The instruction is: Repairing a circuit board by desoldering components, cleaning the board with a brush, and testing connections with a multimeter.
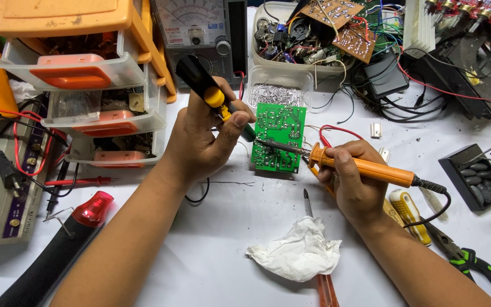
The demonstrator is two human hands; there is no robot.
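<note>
Green circuit board [278, 137] flat on white tabletop [211, 250], solder side up for access — left hand [200, 139] clenched around black-and-yellow desoldering pump [211, 94], nozzle at board edge; right hand [354, 177] gripping orange soldering iron [365, 167] pen-style, tip on a joint.

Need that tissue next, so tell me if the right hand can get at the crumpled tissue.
Probably yes, once freed: the right hand grips the soldering iron, but the tissue lies just below it with only a screwdriver nearby.
</note>
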